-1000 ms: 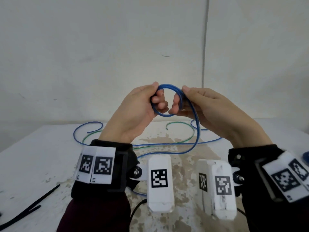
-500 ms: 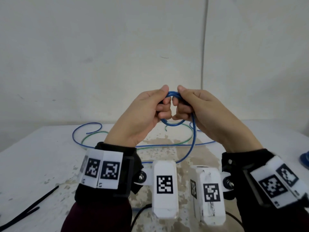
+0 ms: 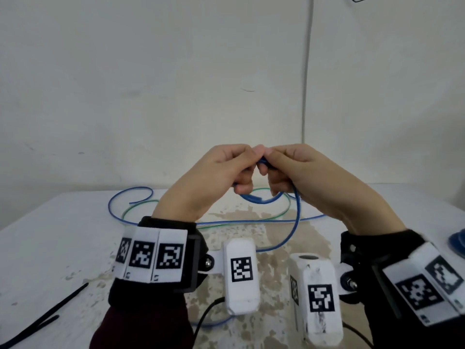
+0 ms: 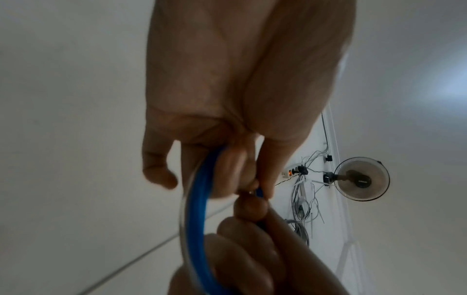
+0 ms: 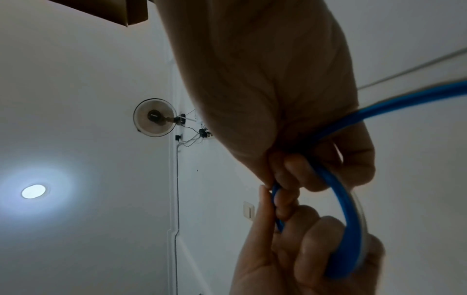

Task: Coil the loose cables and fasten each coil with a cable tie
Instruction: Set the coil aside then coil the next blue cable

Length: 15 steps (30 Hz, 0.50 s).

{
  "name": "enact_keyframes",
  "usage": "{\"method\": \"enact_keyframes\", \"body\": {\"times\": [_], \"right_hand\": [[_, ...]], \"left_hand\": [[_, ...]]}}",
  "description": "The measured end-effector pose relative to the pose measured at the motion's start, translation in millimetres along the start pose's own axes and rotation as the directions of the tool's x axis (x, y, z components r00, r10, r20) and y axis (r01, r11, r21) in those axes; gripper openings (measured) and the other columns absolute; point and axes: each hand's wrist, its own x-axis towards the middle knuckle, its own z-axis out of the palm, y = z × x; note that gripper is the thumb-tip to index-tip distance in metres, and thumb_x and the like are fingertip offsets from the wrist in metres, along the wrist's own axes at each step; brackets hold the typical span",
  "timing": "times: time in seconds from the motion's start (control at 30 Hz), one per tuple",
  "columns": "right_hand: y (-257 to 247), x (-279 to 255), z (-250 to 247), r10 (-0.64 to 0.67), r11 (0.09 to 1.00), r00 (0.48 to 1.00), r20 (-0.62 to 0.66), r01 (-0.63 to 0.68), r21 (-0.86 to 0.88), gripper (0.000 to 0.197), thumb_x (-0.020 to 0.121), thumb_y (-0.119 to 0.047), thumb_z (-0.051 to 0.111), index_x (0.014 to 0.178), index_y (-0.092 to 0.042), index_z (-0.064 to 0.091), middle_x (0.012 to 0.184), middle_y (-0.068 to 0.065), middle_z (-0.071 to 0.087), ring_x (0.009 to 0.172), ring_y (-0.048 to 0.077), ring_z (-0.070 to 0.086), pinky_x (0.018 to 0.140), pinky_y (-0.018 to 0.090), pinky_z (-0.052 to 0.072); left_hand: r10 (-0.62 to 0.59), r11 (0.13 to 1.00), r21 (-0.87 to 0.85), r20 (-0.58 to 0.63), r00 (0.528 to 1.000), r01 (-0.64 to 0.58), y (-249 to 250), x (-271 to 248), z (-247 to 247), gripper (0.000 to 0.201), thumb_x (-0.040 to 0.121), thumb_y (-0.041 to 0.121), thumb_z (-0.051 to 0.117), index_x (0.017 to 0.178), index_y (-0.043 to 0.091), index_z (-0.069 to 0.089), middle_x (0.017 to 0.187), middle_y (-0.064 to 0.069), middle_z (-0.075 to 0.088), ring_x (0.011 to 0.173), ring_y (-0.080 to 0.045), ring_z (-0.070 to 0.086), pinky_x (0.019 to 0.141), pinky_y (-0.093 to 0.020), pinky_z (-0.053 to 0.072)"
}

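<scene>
Both hands are raised above the white table [image 3: 63, 235] with a small coil of blue cable [image 3: 261, 199] between them. My left hand [image 3: 226, 170] grips the coil's left side with curled fingers. My right hand [image 3: 289, 170] grips its right side, and the thumbs and forefingers meet at the top. The coil's lower arc hangs below the fingers. From my right hand the loose blue cable [image 3: 295, 222] drops to the table. The left wrist view shows the blue cable [image 4: 196, 209] running through the curled fingers, as does the blue cable [image 5: 346, 209] in the right wrist view.
More blue cable [image 3: 130, 195] and a green cable [image 3: 284, 212] lie looped on the table behind the hands. Black cable ties [image 3: 47, 316] lie at the near left. A blue object [image 3: 459, 244] sits at the right edge. The wall stands close behind.
The hands have come together and the open loop has been squeezed into a smaller coil. Both hands have sunk a little lower in the view.
</scene>
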Motion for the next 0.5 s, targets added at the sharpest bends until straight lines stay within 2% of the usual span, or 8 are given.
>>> {"method": "enact_keyframes", "body": {"times": [0.03, 0.07, 0.13, 0.2, 0.23, 0.33, 0.4, 0.5], "right_hand": [[-0.8, 0.4, 1.3, 0.004, 0.997, 1.0, -0.01, -0.003, 0.074, 0.036, 0.102, -0.025, 0.039, 0.074, -0.01, 0.055, 0.05, -0.008, 0.039, 0.048, 0.009, 0.04, 0.057, 0.019, 0.044], [-1.7, 0.4, 1.8, 0.004, 0.99, 1.0, -0.023, 0.0, 0.143, 0.036, 0.101, -0.027, 0.04, 0.075, -0.009, 0.059, 0.052, -0.003, 0.047, 0.051, 0.011, 0.048, 0.061, 0.022, 0.05], [-2.3, 0.8, 1.1, -0.013, 0.974, 1.0, -0.024, 0.018, 0.228, 0.039, 0.101, -0.028, 0.038, 0.078, -0.008, 0.063, 0.063, 0.004, 0.061, 0.065, 0.014, 0.06, 0.072, 0.026, 0.055], [-2.2, 0.5, 0.3, -0.04, 0.963, 0.999, 0.006, 0.037, 0.267, 0.04, 0.102, -0.026, 0.033, 0.08, -0.007, 0.061, 0.069, 0.005, 0.065, 0.073, 0.016, 0.063, 0.079, 0.025, 0.054], [-1.4, 0.6, 0.1, -0.042, 0.96, 0.999, 0.014, 0.037, 0.277, 0.04, 0.102, -0.025, 0.032, 0.078, -0.008, 0.058, 0.066, 0.004, 0.063, 0.073, 0.015, 0.062, 0.078, 0.023, 0.053], [1.2, 2.7, -0.7, -0.011, 0.959, 1.0, -0.002, 0.011, 0.282, 0.038, 0.103, -0.025, 0.031, 0.072, -0.011, 0.049, 0.054, -0.002, 0.044, 0.064, 0.015, 0.053, 0.068, 0.017, 0.048], [3.8, 4.0, -2.0, 0.002, 0.97, 1.0, -0.018, 0.003, 0.241, 0.038, 0.102, -0.027, 0.034, 0.069, -0.013, 0.046, 0.053, -0.005, 0.034, 0.06, 0.014, 0.044, 0.064, 0.017, 0.044], [4.5, 3.2, -3.9, 0.013, 0.993, 1.0, -0.025, -0.01, 0.12, 0.039, 0.101, -0.029, 0.038, 0.067, -0.014, 0.046, 0.049, -0.011, 0.035, 0.055, 0.012, 0.041, 0.062, 0.019, 0.038]], "left_hand": [[0.046, 0.999, 0.031, -0.044, 0.998, -0.044, 0.8, 0.4, 0.2, 0.04, 0.1, 0.023, 0.044, 0.08, -0.01, 0.054, 0.065, -0.026, 0.031, 0.048, -0.01, 0.023, 0.047, -0.017, 0.027], [0.099, 0.994, 0.054, -0.104, 0.99, -0.094, 2.6, 0.8, 1.6, 0.038, 0.1, 0.024, 0.044, 0.074, -0.004, 0.05, 0.058, -0.017, 0.03, 0.047, -0.009, 0.023, 0.047, -0.016, 0.025], [0.184, 0.983, 0.051, -0.241, 0.953, -0.177, 6.0, 1.8, 5.2, 0.04, 0.101, 0.024, 0.043, 0.064, 0.011, 0.038, 0.05, 0.008, 0.029, 0.043, -0.006, 0.024, 0.045, -0.016, 0.024], [0.185, 0.979, -0.025, -0.315, 0.931, -0.203, 7.1, 3.8, 7.5, 0.041, 0.101, 0.024, 0.042, 0.062, 0.015, 0.032, 0.048, 0.013, 0.027, 0.041, -0.006, 0.023, 0.044, -0.015, 0.023], [0.152, 0.979, -0.08, -0.319, 0.935, -0.186, 6.7, 4.9, 8.1, 0.041, 0.102, 0.024, 0.041, 0.063, 0.014, 0.031, 0.048, 0.012, 0.026, 0.042, -0.006, 0.021, 0.043, -0.016, 0.022], [0.03, 0.981, -0.18, -0.215, 0.976, -0.07, 6.6, 5.8, 7.9, 0.038, 0.102, 0.022, 0.039, 0.065, 0.013, 0.033, 0.046, 0.009, 0.024, 0.043, -0.011, 0.018, 0.044, -0.019, 0.019], [-0.016, 0.99, -0.141, -0.103, 0.995, 0.001, 5.5, 4.2, 6.5, 0.038, 0.101, 0.023, 0.039, 0.065, 0.01, 0.039, 0.043, 0.008, 0.027, 0.042, -0.013, 0.026, 0.045, -0.019, 0.027], [-0.049, 0.997, -0.066, 0.018, 0.999, 0.05, 3.4, 0.9, 1.9, 0.037, 0.101, 0.024, 0.038, 0.069, 0.007, 0.046, 0.045, 0.005, 0.028, 0.042, -0.018, 0.041, 0.051, -0.019, 0.041]]}}
